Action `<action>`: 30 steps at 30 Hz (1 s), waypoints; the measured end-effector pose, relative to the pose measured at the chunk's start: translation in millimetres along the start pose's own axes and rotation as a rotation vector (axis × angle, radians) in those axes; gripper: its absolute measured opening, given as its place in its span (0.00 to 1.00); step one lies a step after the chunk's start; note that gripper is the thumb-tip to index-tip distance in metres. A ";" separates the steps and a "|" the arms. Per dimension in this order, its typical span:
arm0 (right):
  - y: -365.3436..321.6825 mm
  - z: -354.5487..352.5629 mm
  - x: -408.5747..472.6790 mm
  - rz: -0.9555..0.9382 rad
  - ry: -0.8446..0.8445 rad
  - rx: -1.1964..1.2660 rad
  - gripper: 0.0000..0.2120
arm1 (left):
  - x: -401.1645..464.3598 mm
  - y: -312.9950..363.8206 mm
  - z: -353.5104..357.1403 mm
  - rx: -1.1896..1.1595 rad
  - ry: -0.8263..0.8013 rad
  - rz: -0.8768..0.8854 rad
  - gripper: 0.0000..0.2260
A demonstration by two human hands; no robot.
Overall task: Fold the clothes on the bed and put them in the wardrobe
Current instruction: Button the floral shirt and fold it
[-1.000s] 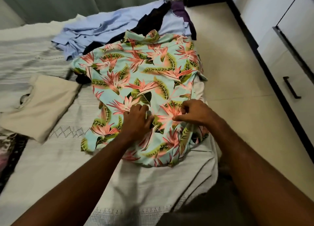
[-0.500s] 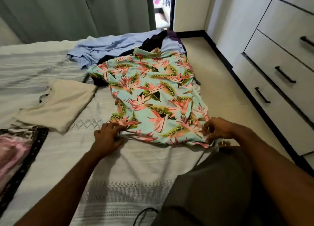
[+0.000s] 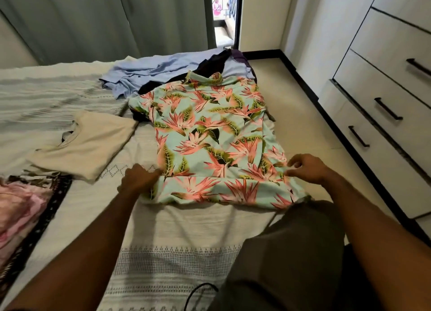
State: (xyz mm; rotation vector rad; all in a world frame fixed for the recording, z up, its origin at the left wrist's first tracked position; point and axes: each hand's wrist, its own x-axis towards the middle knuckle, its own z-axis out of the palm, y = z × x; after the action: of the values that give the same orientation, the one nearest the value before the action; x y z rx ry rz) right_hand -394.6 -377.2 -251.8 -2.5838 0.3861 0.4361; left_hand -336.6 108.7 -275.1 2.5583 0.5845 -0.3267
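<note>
Left hand (image 3: 137,178) grips the near left corner of the floral shirt (image 3: 210,145), fingers curled on the hem. Right hand (image 3: 305,168) is at the near right edge, fingers loosely bent and half spread; cannot tell if it actually pinches cloth or just hovers on it. Shirt lies flat on the bed (image 3: 177,226), collar away from the person, its right side running right along the bed's edge, with some hem over it.

Risks, judged from this:
- Right side sits at the bed edge; a pull toward the person or a slack right hand could let that side slide off to the floor (image 3: 303,114).
- Uneven hold (left firm, right unsure) likely skews the fold, hem won't line up.
- Far end of the shirt overlaps the blue garment (image 3: 149,73) and a dark garment (image 3: 210,64); lifting or dragging may snag them and pull them along.
- Near hem already has a crease band; folding over it sets wrinkles.
- Folded beige top (image 3: 86,142) is just left of the shirt, apart from it; a wide sleeve swing could knock it open.

Wardrobe drawers (image 3: 382,114) are closed, nothing stowed from this shirt yet.
</note>
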 end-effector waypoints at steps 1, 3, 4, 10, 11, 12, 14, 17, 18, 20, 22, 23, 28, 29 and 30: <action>-2.3 5.4 2.1 0.073 0.046 0.059 0.24 | -6.1 0.1 4.4 -0.018 0.005 -0.052 0.45; -4.7 14.5 3.0 0.237 0.009 0.141 0.31 | -12.7 2.0 9.5 -0.118 0.018 -0.124 0.41; -5.1 22.3 5.0 0.292 -0.040 0.168 0.32 | -13.3 -1.7 10.3 -0.159 0.004 -0.157 0.38; 0.5 28.6 7.1 0.270 0.048 0.407 0.21 | -22.4 1.4 -1.2 -0.411 -0.197 -0.100 0.08; -2.4 27.7 7.7 0.244 0.058 0.511 0.20 | -25.1 0.3 -7.9 -0.545 -0.169 -0.078 0.07; -2.9 25.2 6.7 0.235 0.062 0.589 0.20 | -27.1 1.1 -11.5 -0.728 -0.189 -0.111 0.06; -1.8 21.0 3.9 0.229 -0.003 0.626 0.21 | -26.1 -3.0 -15.7 -1.052 -0.277 -0.190 0.11; 1.1 16.9 -9.0 0.233 -0.238 0.383 0.24 | -32.6 -19.2 -18.0 -0.995 -0.475 -0.150 0.17; -0.6 15.1 -15.0 0.227 -0.311 0.294 0.26 | -35.4 -26.8 -17.7 -0.878 -0.555 -0.122 0.19; -0.9 15.2 -25.9 0.189 -0.382 0.266 0.38 | -39.5 -40.2 -15.9 -0.709 -0.638 -0.042 0.18; 8.5 14.7 -29.9 0.170 -0.329 0.353 0.48 | -42.9 -44.1 -13.0 -0.693 -0.588 0.041 0.12; 8.8 14.3 -30.8 0.149 -0.301 0.411 0.46 | -43.1 -44.0 -15.4 -0.737 -0.533 0.092 0.09; 5.9 0.4 -46.5 0.097 -0.166 0.696 0.16 | -54.2 -33.7 -29.6 -1.042 -0.461 0.083 0.15; 5.1 -4.1 -48.9 0.115 -0.170 0.685 0.15 | -60.5 -34.2 -33.5 -1.012 -0.489 0.073 0.16; 4.2 -5.9 -48.6 0.145 -0.198 0.666 0.16 | -63.9 -37.2 -35.1 -0.973 -0.535 0.063 0.17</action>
State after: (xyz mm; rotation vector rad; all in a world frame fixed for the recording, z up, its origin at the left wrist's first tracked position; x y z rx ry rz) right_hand -438.8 -374.5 -230.6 -1.8587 0.5428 0.5059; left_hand -405.7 134.0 -239.5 1.4673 0.3263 -0.5205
